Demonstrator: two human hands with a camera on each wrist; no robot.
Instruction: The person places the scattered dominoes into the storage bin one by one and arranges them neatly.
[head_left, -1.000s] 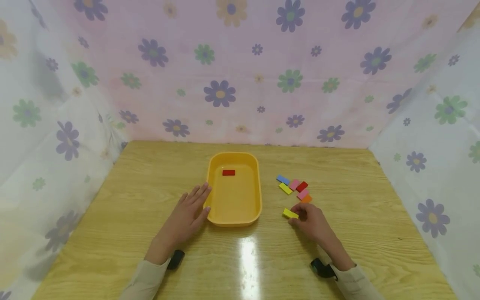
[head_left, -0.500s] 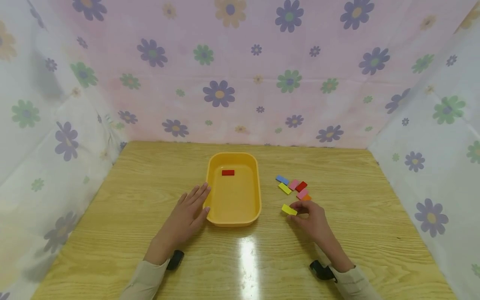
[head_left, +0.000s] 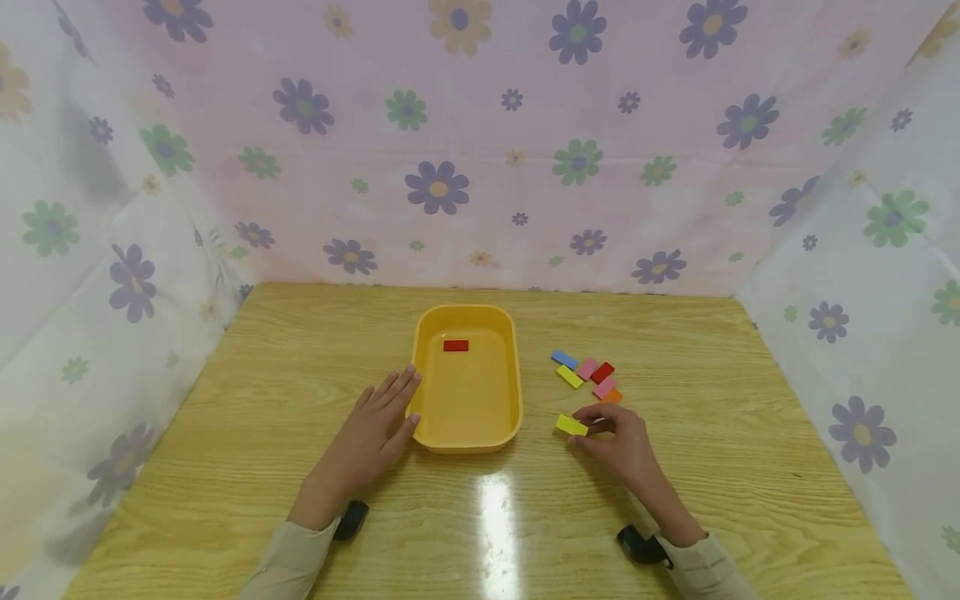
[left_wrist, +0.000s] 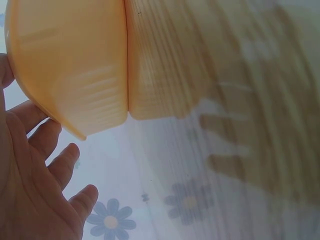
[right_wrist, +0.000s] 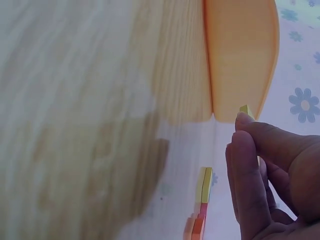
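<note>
My right hand (head_left: 618,435) pinches a yellow block (head_left: 572,425), small, flat and oblong, between thumb and fingertips. The block's end also pokes out past the thumb in the right wrist view, in front of the side wall of a yellow-orange tray (right_wrist: 240,55). Seen from the head, the hand is to the right of the tray's near end. My left hand (head_left: 367,433) lies along the tray's left side with its fingers extended, fingertips at the rim. Inside the tray (head_left: 472,400), near the far end, lies a red block (head_left: 456,345).
Right of the tray is a loose cluster of blocks: a blue one (head_left: 565,359), a yellow one (head_left: 570,377), two pink ones, a red one (head_left: 603,372) and an orange one (head_left: 612,397). Flowered cloth (head_left: 480,150) walls the wooden table (head_left: 315,333) at the back and sides.
My right hand has shifted slightly left, towards the tray, with the yellow block, which has turned to show more of its broad face. The left hand and tray have stayed put.
</note>
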